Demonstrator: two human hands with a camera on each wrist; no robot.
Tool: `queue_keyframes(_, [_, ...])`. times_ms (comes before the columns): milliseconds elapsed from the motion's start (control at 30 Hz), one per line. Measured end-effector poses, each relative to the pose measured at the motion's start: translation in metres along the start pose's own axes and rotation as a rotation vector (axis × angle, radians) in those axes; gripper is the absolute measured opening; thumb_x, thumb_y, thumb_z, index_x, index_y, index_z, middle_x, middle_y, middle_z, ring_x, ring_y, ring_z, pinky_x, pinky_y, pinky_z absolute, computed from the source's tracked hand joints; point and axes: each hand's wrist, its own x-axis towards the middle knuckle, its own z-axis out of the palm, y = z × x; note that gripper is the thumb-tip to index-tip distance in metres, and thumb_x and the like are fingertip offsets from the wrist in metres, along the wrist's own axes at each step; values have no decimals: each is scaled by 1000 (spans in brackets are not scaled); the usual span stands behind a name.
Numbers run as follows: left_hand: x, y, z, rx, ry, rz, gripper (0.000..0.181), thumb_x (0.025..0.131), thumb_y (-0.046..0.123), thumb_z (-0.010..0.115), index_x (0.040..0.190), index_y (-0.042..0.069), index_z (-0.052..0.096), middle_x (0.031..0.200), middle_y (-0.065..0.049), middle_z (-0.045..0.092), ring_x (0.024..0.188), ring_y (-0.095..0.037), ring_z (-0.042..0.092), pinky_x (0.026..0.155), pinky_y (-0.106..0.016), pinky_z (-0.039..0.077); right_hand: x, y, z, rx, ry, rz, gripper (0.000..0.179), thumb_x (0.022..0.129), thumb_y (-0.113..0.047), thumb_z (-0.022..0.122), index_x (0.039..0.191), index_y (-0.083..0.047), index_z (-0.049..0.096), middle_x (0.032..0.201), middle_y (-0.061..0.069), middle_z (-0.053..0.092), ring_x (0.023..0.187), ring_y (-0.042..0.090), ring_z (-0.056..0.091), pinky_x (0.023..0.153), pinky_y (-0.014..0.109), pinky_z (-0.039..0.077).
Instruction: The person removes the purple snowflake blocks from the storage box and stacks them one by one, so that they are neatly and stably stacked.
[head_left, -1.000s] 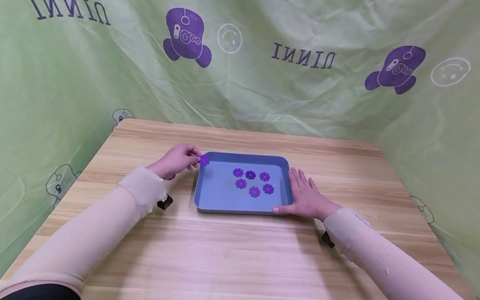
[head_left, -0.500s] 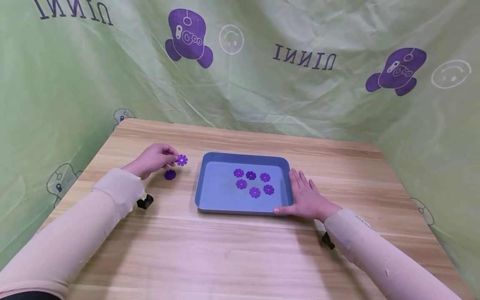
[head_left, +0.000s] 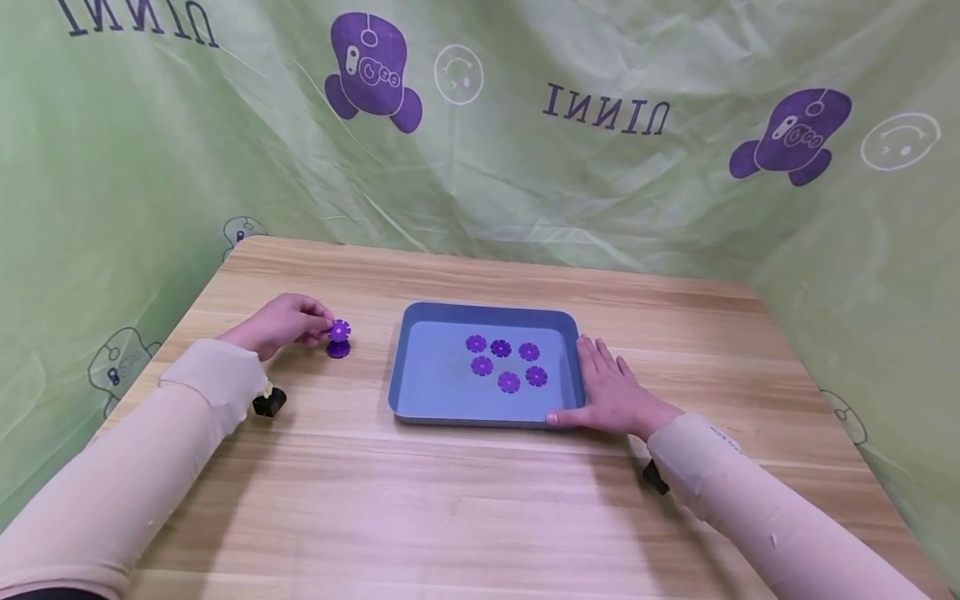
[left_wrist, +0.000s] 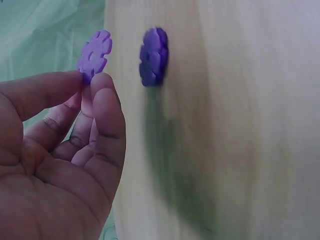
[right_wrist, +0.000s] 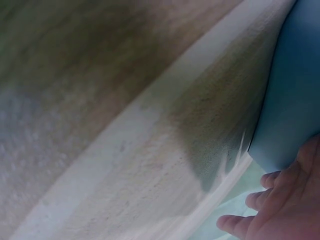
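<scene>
My left hand [head_left: 285, 323] pinches a purple flower-shaped plastic disc [left_wrist: 96, 50] by its edge, between thumb and forefinger. In the head view this disc is tilted up, just above a small stack of darker purple discs [head_left: 338, 350] on the table, left of the tray. A gap shows between disc and stack [left_wrist: 153, 57] in the left wrist view. Several more purple flower discs [head_left: 508, 382] lie flat and apart in the blue tray [head_left: 427, 392]. My right hand [head_left: 618, 398] rests against the tray's right side, fingers spread and straight, its thumb along the front rim.
The wooden table [head_left: 450, 517] carries the tray near its middle. A green printed curtain [head_left: 525, 192] hangs behind the table and at both sides. Black wrist cameras [head_left: 270, 402] sit under both sleeved forearms.
My left hand has carried its purple disc leftward from above the tray's left rim to the stack, lowering it slightly at the end. My right hand and the tray have stayed put.
</scene>
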Motion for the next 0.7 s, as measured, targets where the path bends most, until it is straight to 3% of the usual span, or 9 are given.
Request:
queue_keyframes(467, [0, -14, -5, -1, -68, -46, 23, 106, -1, 50, 120, -18, 55, 85, -4, 65, 76, -12, 61, 69, -25, 56, 2, 1, 0, 3, -3, 0, 137, 80, -73, 73, 158, 13, 1, 166, 33, 2, 153, 50, -1, 119, 68, 5])
queue_keyframes(700, [0, -18, -5, -7, -67, -73, 23, 105, -1, 50, 120, -18, 54, 85, -4, 65, 77, -11, 61, 70, -24, 56, 2, 1, 0, 11, -9, 4, 137, 79, -74, 73, 158, 12, 1, 166, 32, 2, 153, 50, -1, 119, 68, 4])
